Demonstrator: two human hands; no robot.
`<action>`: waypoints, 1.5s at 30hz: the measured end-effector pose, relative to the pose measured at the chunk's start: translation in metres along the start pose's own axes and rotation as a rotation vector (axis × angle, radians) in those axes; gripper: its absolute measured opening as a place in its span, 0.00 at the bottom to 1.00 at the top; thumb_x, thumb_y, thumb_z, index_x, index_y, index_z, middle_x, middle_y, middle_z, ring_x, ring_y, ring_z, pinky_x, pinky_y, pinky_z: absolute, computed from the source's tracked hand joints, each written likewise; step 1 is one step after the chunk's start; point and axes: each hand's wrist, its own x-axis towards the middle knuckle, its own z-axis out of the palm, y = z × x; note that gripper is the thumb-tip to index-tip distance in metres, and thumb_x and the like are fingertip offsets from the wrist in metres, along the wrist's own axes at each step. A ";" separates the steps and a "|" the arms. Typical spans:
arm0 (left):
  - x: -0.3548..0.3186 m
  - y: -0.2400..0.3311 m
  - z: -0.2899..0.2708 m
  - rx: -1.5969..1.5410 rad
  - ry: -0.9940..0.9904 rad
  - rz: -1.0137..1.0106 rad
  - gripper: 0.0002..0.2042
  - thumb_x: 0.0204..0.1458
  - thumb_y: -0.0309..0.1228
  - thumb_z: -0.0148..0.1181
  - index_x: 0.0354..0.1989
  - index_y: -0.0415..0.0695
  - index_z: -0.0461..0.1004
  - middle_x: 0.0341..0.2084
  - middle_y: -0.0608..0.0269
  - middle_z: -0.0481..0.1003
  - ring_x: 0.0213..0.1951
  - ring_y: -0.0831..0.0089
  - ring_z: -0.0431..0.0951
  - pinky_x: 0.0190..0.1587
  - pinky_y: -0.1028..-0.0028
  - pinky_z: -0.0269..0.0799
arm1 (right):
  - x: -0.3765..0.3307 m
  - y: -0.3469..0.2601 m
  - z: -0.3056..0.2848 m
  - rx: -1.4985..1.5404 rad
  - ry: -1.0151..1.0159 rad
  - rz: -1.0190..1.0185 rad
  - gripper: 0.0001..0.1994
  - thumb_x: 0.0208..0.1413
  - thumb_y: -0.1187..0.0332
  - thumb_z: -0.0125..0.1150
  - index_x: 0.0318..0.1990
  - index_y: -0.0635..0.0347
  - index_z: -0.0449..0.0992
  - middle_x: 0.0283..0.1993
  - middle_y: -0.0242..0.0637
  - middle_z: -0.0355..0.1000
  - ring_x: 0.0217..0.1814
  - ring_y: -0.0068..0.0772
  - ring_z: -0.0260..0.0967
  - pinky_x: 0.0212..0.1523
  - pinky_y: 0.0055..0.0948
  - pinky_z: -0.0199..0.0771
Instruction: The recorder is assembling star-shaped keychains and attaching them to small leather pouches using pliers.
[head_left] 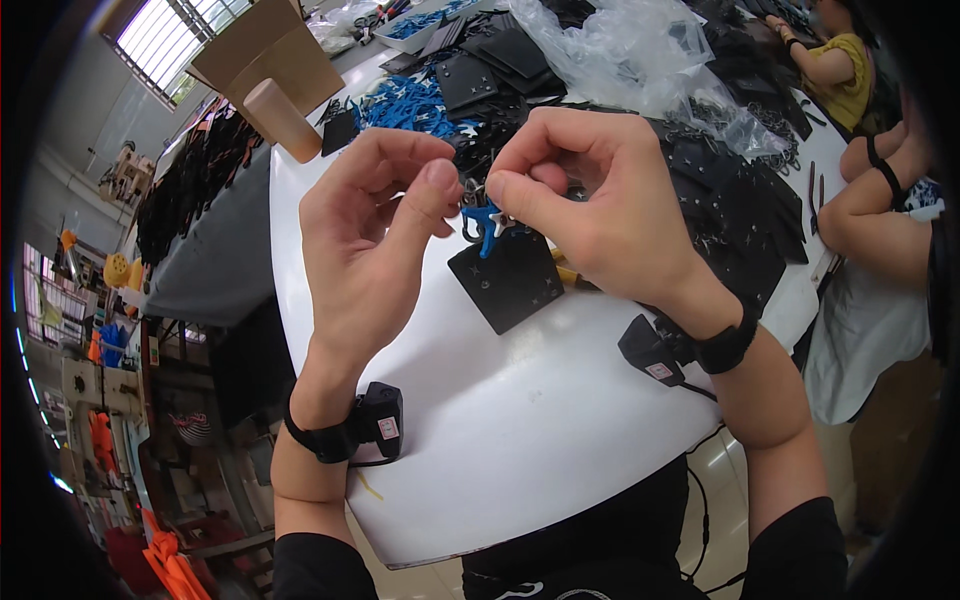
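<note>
Both hands meet above the white counter [520,420]: the left hand [365,250] and right hand [600,205] pinch a small blue clip [487,225] with silver star-shaped metal pieces, over a black square plate [507,282]. Steady fingertip pressure probably serves best.

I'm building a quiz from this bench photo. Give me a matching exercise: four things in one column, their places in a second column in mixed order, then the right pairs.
Things:
1. blue cord piece
2. black square plate
3. tan cylinder
4. clear plastic bag

Places:
A. far side of the white table, right of centre, crumpled
B. lying flat on the table under the hands
C. pinched between the fingers of the left hand and right hand
D. upright near the table's far left corner

Pairs: 1-C, 2-B, 3-D, 4-A
</note>
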 end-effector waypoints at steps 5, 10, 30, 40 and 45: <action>-0.003 -0.004 0.007 0.157 -0.086 0.319 0.13 0.60 0.27 0.72 0.49 0.34 0.80 0.39 0.59 0.84 0.41 0.70 0.85 0.47 0.72 0.83 | -0.001 0.005 0.006 0.028 0.091 -0.009 0.05 0.57 0.72 0.71 0.32 0.66 0.85 0.23 0.21 0.69 0.26 0.10 0.61 0.29 0.18 0.64; -0.007 -0.016 0.020 0.272 0.052 0.260 0.12 0.53 0.22 0.75 0.45 0.33 0.82 0.36 0.56 0.85 0.34 0.72 0.86 0.41 0.73 0.84 | -0.003 0.006 0.009 0.164 0.135 0.056 0.06 0.57 0.72 0.71 0.33 0.67 0.85 0.25 0.22 0.74 0.28 0.10 0.66 0.29 0.18 0.66; 0.003 -0.005 0.008 0.673 -0.234 0.667 0.15 0.41 0.15 0.73 0.40 0.37 0.81 0.33 0.57 0.80 0.33 0.58 0.81 0.36 0.64 0.79 | 0.009 -0.010 -0.026 -0.158 -0.315 0.212 0.10 0.52 0.69 0.69 0.29 0.71 0.81 0.21 0.33 0.72 0.25 0.20 0.67 0.30 0.25 0.70; 0.003 -0.021 0.008 0.513 -0.031 0.429 0.09 0.48 0.22 0.75 0.37 0.38 0.83 0.28 0.64 0.82 0.24 0.77 0.79 0.25 0.78 0.72 | 0.010 0.004 -0.019 0.078 -0.196 0.191 0.10 0.54 0.70 0.71 0.28 0.69 0.82 0.23 0.27 0.74 0.28 0.14 0.66 0.31 0.23 0.68; 0.003 -0.028 0.013 0.455 -0.009 0.450 0.07 0.48 0.21 0.73 0.36 0.38 0.83 0.28 0.64 0.81 0.24 0.78 0.77 0.25 0.78 0.72 | 0.009 0.003 -0.013 0.109 -0.177 0.207 0.09 0.55 0.71 0.69 0.28 0.70 0.82 0.24 0.26 0.74 0.29 0.13 0.66 0.32 0.22 0.67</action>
